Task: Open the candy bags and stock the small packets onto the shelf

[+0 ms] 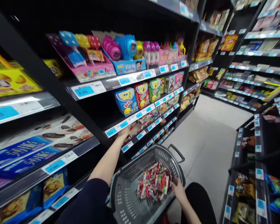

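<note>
My left hand [124,133] reaches in under a shelf edge on the left, beside packaged goods [134,128] on a lower shelf. The shelf edge hides its fingers, so whether it holds anything does not show. Below the reaching arm is a grey plastic shopping basket [126,193], tilted in view, with a black handle [177,153] folded out at its far end. Small red and white snack packets [154,182] lie in a heap inside it. My right hand [178,189] is closed over the basket's right rim, its fingertips close to the packets.
Boxed candy [126,102] and toy-shaped sweets [128,46] fill the shelves above my left hand. Blue biscuit packs [21,152] stand at the left. A grey floor aisle [207,124] runs ahead, with a low snack rack [245,174] on the right and more shelving behind.
</note>
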The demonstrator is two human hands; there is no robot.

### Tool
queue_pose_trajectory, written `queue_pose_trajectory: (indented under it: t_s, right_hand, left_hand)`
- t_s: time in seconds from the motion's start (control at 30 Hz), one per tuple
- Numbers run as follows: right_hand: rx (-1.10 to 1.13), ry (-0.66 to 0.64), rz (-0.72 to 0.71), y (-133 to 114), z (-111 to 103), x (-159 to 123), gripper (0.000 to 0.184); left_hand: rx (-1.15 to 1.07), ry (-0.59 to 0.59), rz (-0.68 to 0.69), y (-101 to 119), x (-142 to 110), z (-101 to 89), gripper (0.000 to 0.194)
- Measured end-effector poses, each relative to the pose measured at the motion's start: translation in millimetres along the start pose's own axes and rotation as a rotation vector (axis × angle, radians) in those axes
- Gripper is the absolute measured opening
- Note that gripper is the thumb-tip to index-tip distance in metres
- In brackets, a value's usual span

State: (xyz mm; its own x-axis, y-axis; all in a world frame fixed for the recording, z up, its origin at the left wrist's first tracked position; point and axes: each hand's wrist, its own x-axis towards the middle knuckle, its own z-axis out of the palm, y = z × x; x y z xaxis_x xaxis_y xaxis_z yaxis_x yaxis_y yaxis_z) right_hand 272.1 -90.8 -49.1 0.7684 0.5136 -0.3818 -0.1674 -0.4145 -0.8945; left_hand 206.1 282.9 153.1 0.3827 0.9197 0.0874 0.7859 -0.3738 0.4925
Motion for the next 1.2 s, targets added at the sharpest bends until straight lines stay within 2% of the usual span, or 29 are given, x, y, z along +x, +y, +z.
queue_pose_trajectory:
  t_s: [0.07,0.13,0.2,0.3,0.37,0.47,0.53,0.6,0.7,0.77,0.87,0.97,1.07,1.13,1.2]
  right_hand:
    - [0.166,-0.077,0.111,-1,-10,-6,0.039]
    - [0.314,-0.160,0.192,-2,-18,-19,0.041]
    - [0.408,-0.224,0.245,-8,-26,-38,0.042]
    - [0.497,-0.323,0.315,-31,-35,-69,0.041]
    - [0.576,-0.463,0.357,-49,-38,-82,0.043]
    - [0.704,-0.673,0.366,-67,-39,-94,0.056]
    - [0.715,-0.705,0.318,-68,-41,-100,0.056]
    - [0.646,-0.707,0.259,-59,-45,-107,0.053]
    - [0.532,-0.642,0.148,-36,-46,-112,0.045]
    - [0.511,-0.496,0.034,-19,-43,-114,0.041]
    - [0.468,-0.271,-0.088,5,-35,-114,0.036]
    - [0.368,-0.165,-0.130,22,-30,-112,0.029]
    - [0.355,-0.117,-0.144,30,-32,-110,0.027]
    - [0.385,-0.126,-0.136,29,-35,-110,0.028]
    - [0.411,-0.188,-0.103,25,-39,-112,0.030]
  left_hand:
    - [0.038,0.025,0.063,-9,-15,8.0,0.028]
    - [0.030,0.101,0.185,-18,-41,13.1,0.017]
    - [-0.058,0.184,0.292,-26,-77,15.9,0.007]
    - [-0.324,0.227,0.367,-31,-148,20.5,0.014]
    - [-0.537,0.111,0.398,-29,-198,26.7,0.014]
    - [-0.825,-0.197,0.386,-25,-270,39.9,0.013]
    - [-0.974,-0.372,0.363,-26,-309,48.8,0.014]
    - [-1.089,-0.490,0.324,-30,-336,56.7,0.014]
    - [-1.210,-0.579,0.217,-40,-357,66.4,0.009]
    - [-1.334,-0.603,0.078,-45,-365,72.2,0.010]
    - [-1.583,-0.660,-0.166,-52,-377,82.2,0.042]
    - [-1.677,-0.749,-0.292,-55,-389,91.9,0.067]
    - [-1.684,-0.728,-0.290,-55,-396,97.3,0.070]
    - [-1.647,-0.681,-0.211,-53,-397,98.6,0.074]
    - [-1.533,-0.631,-0.104,-51,-397,99.8,0.086]
